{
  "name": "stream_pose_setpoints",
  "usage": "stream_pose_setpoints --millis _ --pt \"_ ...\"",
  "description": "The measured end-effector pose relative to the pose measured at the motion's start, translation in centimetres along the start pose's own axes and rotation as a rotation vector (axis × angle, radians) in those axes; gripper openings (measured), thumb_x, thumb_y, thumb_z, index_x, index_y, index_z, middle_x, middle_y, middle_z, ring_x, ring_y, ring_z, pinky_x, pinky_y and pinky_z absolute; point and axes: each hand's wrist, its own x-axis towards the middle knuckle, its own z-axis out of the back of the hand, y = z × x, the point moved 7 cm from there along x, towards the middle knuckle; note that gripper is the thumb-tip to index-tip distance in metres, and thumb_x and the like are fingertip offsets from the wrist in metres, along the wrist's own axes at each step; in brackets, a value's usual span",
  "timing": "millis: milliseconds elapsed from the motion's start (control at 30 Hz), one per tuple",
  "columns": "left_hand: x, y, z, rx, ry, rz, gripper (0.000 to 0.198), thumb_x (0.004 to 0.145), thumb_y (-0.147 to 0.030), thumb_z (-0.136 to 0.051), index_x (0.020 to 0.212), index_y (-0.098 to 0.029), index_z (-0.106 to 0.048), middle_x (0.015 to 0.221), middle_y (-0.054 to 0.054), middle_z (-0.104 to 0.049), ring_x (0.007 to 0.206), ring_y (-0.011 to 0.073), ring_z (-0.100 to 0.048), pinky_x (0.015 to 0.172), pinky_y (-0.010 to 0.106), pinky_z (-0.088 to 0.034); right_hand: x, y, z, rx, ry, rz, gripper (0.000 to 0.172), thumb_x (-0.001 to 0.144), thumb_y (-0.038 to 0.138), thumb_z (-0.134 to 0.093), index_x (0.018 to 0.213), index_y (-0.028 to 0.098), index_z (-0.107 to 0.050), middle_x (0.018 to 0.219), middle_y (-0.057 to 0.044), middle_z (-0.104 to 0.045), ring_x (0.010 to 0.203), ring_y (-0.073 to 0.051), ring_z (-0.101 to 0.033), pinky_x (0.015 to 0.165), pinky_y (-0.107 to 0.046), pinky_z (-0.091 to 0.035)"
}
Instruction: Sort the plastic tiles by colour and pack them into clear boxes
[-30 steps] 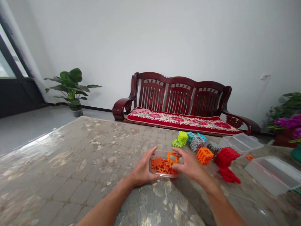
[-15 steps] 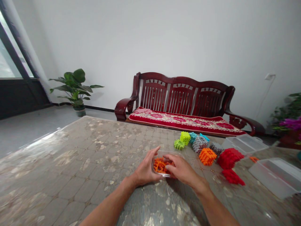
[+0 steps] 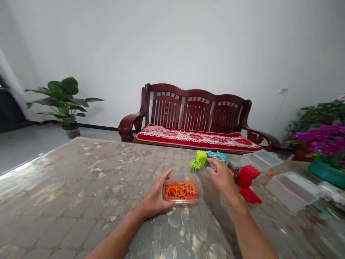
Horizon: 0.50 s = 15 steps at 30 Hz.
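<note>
My left hand [image 3: 155,197] grips the left side of a small clear plastic tub [image 3: 182,189], which rests on the table. Flat orange interlocking plastic pieces [image 3: 180,191] lie inside it. My right hand [image 3: 221,176] is off the tub, raised with fingers apart and holding nothing. It hovers just right of the tub, in front of a row of built block cubes: lime green [image 3: 197,162], teal and grey [image 3: 215,157], and red [image 3: 246,176]. An orange cube is nearly hidden behind that hand. A red block clump [image 3: 250,195] lies below the red cube.
The table [image 3: 81,176] has a glossy clear cover over a patterned top. Clear plastic boxes [image 3: 260,160] [image 3: 292,191] stand at the right, with a small orange piece [image 3: 270,175] between them. Behind stand a dark wooden bench [image 3: 194,115], a potted plant [image 3: 61,100] and magenta flowers [image 3: 320,144].
My right hand has come off the tub and lifted to the right, toward the cubes. The view has swung so that the room shifts left. The left hand still holds the tub.
</note>
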Motion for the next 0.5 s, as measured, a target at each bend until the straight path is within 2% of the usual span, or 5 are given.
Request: stream_pose_setpoints --millis 67,200,367,500 --pt "0.1 0.1 0.1 0.006 -0.003 0.009 0.103 0.066 -0.035 -0.085 0.153 -0.024 -0.031 0.142 0.015 -0.048 0.128 0.0327 -0.052 0.107 0.049 -0.049 0.5 -3.2 2.1 -0.208 -0.068 -0.121 0.041 0.087 0.034 -0.054 0.124 0.021 -0.066 0.123 -0.009 -0.07 0.112 -0.026 -0.062 0.101 -0.04 -0.046" --pt "0.2 0.4 0.1 0.015 -0.014 0.006 0.104 0.066 -0.039 -0.086 0.153 -0.024 -0.031 0.145 0.015 -0.046 0.13 0.033 -0.051 0.107 0.048 -0.049 0.4 -7.1 3.9 -0.457 -0.031 -0.294 0.051 0.084 0.049 -0.059 0.126 0.021 -0.063 0.118 -0.011 -0.071 0.105 -0.028 -0.065 0.092 -0.037 -0.049" --pt "0.2 0.5 0.1 0.006 -0.012 0.012 0.105 0.066 -0.039 -0.086 0.153 -0.025 -0.03 0.144 0.015 -0.046 0.13 0.0336 -0.051 0.107 0.05 -0.049 -0.1 -7.9 3.3 -0.558 0.101 -0.353 0.054 0.082 0.051 -0.058 0.129 0.023 -0.061 0.112 -0.015 -0.073 0.101 -0.033 -0.068 0.082 -0.042 -0.051" --pt "0.1 0.3 0.1 -0.002 -0.011 0.016 0.104 0.066 -0.037 -0.086 0.153 -0.024 -0.03 0.143 0.015 -0.047 0.13 0.0331 -0.051 0.108 0.05 -0.047 0.1 -8.0 3.2 -0.571 0.099 -0.323 0.051 0.082 0.046 -0.059 0.127 0.023 -0.062 0.111 -0.014 -0.073 0.101 -0.033 -0.068 0.082 -0.042 -0.052"
